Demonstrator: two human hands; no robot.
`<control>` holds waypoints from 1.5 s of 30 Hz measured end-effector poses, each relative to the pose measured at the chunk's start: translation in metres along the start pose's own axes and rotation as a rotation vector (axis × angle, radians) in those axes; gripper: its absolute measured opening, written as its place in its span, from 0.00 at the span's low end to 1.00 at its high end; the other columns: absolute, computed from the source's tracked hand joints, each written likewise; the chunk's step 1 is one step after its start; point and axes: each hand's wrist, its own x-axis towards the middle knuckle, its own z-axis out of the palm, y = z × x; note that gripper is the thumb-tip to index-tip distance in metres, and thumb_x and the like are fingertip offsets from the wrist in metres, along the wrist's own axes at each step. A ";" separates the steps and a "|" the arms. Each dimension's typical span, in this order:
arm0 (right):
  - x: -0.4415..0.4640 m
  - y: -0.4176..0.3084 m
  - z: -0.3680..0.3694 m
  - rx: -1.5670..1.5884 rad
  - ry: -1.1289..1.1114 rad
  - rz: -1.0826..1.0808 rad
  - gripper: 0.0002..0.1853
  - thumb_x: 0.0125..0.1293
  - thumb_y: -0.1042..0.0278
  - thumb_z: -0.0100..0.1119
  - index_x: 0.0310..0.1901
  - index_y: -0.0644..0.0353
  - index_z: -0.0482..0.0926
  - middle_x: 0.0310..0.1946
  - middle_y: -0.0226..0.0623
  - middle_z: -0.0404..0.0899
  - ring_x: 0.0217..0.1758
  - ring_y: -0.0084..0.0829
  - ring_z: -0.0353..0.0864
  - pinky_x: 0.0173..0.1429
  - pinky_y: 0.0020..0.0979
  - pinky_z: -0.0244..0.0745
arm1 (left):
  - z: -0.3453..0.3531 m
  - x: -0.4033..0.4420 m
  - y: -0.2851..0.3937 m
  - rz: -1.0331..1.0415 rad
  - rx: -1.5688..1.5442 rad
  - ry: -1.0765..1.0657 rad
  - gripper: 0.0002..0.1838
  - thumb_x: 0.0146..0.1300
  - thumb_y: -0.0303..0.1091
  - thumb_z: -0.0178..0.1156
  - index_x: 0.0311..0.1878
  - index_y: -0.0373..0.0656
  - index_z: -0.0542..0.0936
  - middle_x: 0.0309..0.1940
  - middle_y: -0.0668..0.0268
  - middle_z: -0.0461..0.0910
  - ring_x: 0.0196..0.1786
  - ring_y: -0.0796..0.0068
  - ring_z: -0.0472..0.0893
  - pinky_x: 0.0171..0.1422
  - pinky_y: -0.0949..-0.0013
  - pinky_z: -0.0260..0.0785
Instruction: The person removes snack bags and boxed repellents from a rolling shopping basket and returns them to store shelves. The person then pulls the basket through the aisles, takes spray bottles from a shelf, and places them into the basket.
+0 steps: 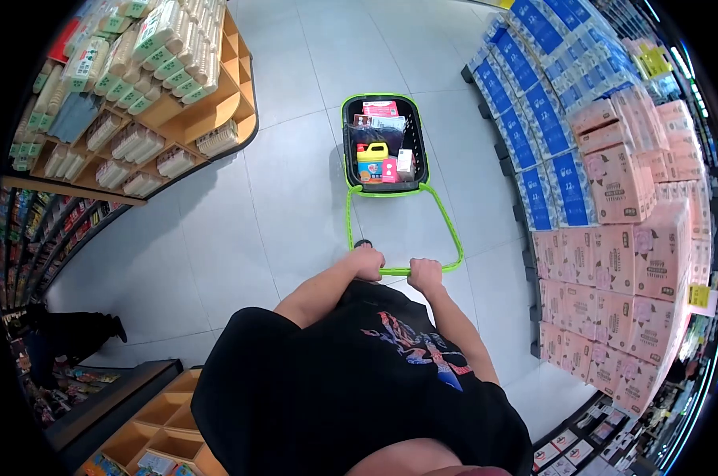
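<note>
A black shopping basket (387, 188) with a bright green rim rests on the floor ahead of me. Its long green pull handle (455, 230) reaches back toward my body. My left hand (367, 262) is closed around the left part of the handle's crossbar, and my right hand (426, 274) grips the same bar near its right end. Inside the basket lie a yellow jug (371, 168) with a blue label, a small pink box (389, 169), a white box (406, 163), a dark plastic-wrapped item (373, 136) and a pink pack (380, 109) at the far end.
Stacked pink tissue packs (605, 262) and blue-and-white packs (533, 119) line the right side. On the left stands a wooden shelf unit (244, 95) with wrapped goods. A person in dark clothing (77, 333) is at far left, near another wooden rack (157, 412).
</note>
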 end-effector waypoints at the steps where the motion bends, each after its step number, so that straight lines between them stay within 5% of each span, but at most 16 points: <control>1: 0.008 0.003 0.000 0.012 -0.001 -0.003 0.09 0.51 0.66 0.55 0.32 0.57 0.81 0.28 0.46 0.82 0.34 0.45 0.83 0.42 0.43 0.77 | 0.001 0.007 -0.006 0.029 -0.005 0.038 0.15 0.44 0.40 0.61 0.35 0.46 0.84 0.34 0.55 0.83 0.40 0.54 0.82 0.47 0.56 0.74; 14: 0.069 0.019 -0.009 -0.007 -0.078 -0.172 0.11 0.51 0.56 0.62 0.30 0.54 0.83 0.27 0.44 0.83 0.33 0.42 0.85 0.35 0.41 0.79 | -0.019 0.042 -0.045 -0.018 -0.050 -0.052 0.15 0.49 0.43 0.59 0.37 0.49 0.84 0.36 0.54 0.83 0.42 0.53 0.82 0.46 0.55 0.74; 25: 0.136 0.068 -0.035 0.003 -0.018 -0.417 0.08 0.58 0.67 0.51 0.30 0.56 0.82 0.25 0.43 0.83 0.29 0.43 0.84 0.32 0.42 0.78 | -0.072 0.095 -0.060 -0.108 -0.127 -0.177 0.20 0.53 0.49 0.58 0.46 0.50 0.82 0.39 0.55 0.83 0.44 0.54 0.81 0.48 0.56 0.72; 28: 0.165 0.090 -0.057 0.031 -0.047 -0.395 0.09 0.57 0.63 0.54 0.31 0.57 0.82 0.26 0.44 0.83 0.30 0.44 0.84 0.34 0.42 0.78 | -0.087 0.125 -0.065 -0.147 -0.125 -0.177 0.20 0.53 0.48 0.58 0.46 0.50 0.83 0.40 0.54 0.82 0.45 0.53 0.81 0.49 0.56 0.72; 30: 0.185 0.102 -0.072 0.072 -0.029 -0.393 0.10 0.56 0.61 0.55 0.30 0.57 0.82 0.27 0.44 0.83 0.31 0.44 0.84 0.35 0.42 0.78 | -0.094 0.142 -0.068 -0.129 -0.155 -0.046 0.18 0.51 0.47 0.59 0.38 0.44 0.83 0.35 0.52 0.82 0.42 0.50 0.81 0.44 0.53 0.72; 42: 0.289 0.140 -0.118 0.068 -0.024 -0.526 0.10 0.60 0.65 0.50 0.30 0.58 0.80 0.25 0.46 0.81 0.30 0.47 0.83 0.33 0.45 0.77 | -0.174 0.196 -0.088 -0.280 -0.098 0.000 0.16 0.51 0.44 0.60 0.34 0.40 0.83 0.32 0.50 0.82 0.39 0.49 0.82 0.44 0.53 0.74; 45: 0.305 0.145 -0.128 0.096 -0.095 -0.510 0.11 0.53 0.60 0.59 0.32 0.59 0.82 0.30 0.47 0.82 0.36 0.47 0.83 0.41 0.45 0.78 | -0.195 0.202 -0.091 -0.234 -0.007 0.077 0.13 0.51 0.42 0.59 0.32 0.42 0.83 0.30 0.51 0.82 0.37 0.51 0.83 0.43 0.54 0.75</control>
